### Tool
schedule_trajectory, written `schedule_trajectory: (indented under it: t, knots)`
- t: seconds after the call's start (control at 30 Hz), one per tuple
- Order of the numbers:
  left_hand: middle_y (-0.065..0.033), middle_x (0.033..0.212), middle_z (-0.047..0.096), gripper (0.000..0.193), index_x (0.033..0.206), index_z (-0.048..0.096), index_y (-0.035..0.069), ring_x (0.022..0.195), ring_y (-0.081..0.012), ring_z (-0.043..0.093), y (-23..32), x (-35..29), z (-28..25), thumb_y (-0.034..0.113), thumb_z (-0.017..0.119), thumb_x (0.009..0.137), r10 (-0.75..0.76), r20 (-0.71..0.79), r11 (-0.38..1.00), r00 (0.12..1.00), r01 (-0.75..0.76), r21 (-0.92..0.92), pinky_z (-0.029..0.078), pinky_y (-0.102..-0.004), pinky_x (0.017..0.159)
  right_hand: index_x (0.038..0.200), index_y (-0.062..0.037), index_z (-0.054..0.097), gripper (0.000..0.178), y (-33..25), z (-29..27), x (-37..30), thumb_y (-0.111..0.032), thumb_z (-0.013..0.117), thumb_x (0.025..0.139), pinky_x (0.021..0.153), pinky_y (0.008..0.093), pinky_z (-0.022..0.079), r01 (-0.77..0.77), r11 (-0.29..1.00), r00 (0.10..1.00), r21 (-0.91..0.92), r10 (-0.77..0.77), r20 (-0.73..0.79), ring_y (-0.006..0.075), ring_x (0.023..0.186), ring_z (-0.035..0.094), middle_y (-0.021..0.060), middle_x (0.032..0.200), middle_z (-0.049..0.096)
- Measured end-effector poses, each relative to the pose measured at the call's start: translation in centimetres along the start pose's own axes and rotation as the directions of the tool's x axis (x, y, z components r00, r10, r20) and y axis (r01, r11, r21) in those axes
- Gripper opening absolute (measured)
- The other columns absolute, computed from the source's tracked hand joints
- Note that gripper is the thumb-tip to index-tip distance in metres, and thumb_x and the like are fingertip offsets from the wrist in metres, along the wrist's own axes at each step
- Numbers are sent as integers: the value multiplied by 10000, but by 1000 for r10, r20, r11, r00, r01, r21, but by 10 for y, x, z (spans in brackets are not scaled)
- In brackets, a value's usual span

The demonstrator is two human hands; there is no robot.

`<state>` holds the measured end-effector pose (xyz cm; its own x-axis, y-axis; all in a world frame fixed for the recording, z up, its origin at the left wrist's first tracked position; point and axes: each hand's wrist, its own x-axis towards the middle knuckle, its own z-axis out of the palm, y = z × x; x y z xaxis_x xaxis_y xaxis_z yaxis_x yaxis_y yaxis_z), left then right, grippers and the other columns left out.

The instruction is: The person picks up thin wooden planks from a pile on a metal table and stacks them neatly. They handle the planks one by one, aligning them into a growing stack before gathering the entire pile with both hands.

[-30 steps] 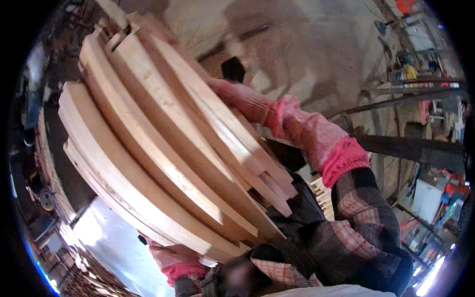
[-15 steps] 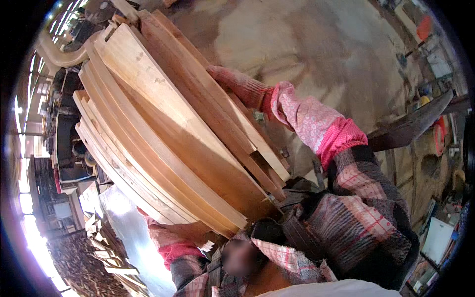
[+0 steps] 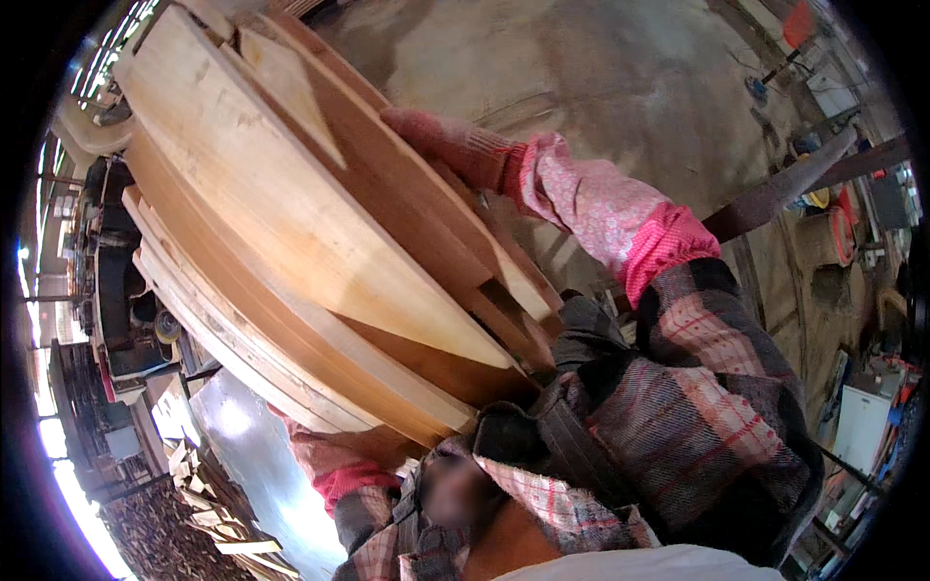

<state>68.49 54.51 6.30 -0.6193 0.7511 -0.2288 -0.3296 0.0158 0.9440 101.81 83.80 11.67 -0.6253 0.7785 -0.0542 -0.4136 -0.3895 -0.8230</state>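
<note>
A thick stack of long, pale wooden boards (image 3: 262,165) leans against my front, running from my waist up to the upper left. Its boards look bowed in this wide view. My right hand (image 3: 436,140), in a reddish knitted glove, grips the stack's right side, with its fingertips partly hidden behind the wood. Under the lower left edge, my left hand (image 3: 315,455) bears the boards from below; most of its fingers are out of sight. Floral pink sleeve covers and a plaid shirt cover my right arm.
A bare, stained floor (image 3: 601,68) spreads ahead. At left stand a shiny metal sheet (image 3: 262,445), a heap of wood scraps (image 3: 155,523) and dark machinery (image 3: 126,281). A dark beam (image 3: 775,194) and a white box (image 3: 862,426) are at the right.
The stack has shifted slightly left and tilted so its broad top board shows more. The surroundings have slid in view as I move. Both hands keep their hold.
</note>
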Motion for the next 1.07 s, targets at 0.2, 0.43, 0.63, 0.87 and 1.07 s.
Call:
schedule_trajectory:
  t: [0.2, 0.43, 0.63, 0.87, 1.07]
  knots:
    - [-114, 1480, 561, 769, 1508, 497, 73, 1342, -295, 538, 0, -10, -3, 651, 454, 1002, -5, -20, 1000, 1000, 5, -4, 433, -470, 1128, 1281, -55, 648, 501, -7, -8, 18, -470, 575, 1010, 826, 322, 571, -123, 987, 992, -103, 119, -44, 129, 946, 690, 93, 1147, 727]
    - [-114, 1484, 558, 780, 1511, 493, 75, 1344, -296, 537, -5, -10, -15, 659, 455, 997, -5, -58, 1000, 998, 5, 2, 431, -474, 1129, 1285, -54, 653, 529, 35, -18, 51, -502, 604, 1009, 864, 319, 557, 47, 993, 997, -107, -40, 69, 121, 969, 659, 65, 1158, 706]
    - [-114, 1487, 556, 788, 1514, 490, 76, 1346, -297, 536, -5, 7, -14, 667, 457, 992, 2, -34, 1000, 999, -3, -15, 430, -477, 1131, 1325, -46, 634, 558, 28, -19, 35, -510, 579, 1021, 916, 299, 533, 14, 988, 998, -157, -4, 63, 107, 1031, 637, 49, 1200, 690]
    - [-114, 1490, 553, 798, 1517, 487, 78, 1348, -298, 534, -7, 26, -3, 675, 458, 988, 21, 11, 999, 1000, -20, -34, 429, -480, 1132, 1285, -25, 648, 576, 12, -33, 21, -521, 581, 1000, 869, 305, 548, -1, 989, 1000, -151, 1, 3, 134, 977, 652, 94, 1149, 699]
    - [-113, 1493, 551, 807, 1519, 484, 79, 1350, -299, 533, 0, 11, -2, 682, 459, 983, 23, 81, 999, 996, -19, -43, 428, -484, 1133, 1286, -21, 644, 592, 1, -54, -34, -530, 597, 989, 911, 315, 536, 35, 996, 985, -83, -48, -164, 157, 994, 651, 94, 1152, 697]
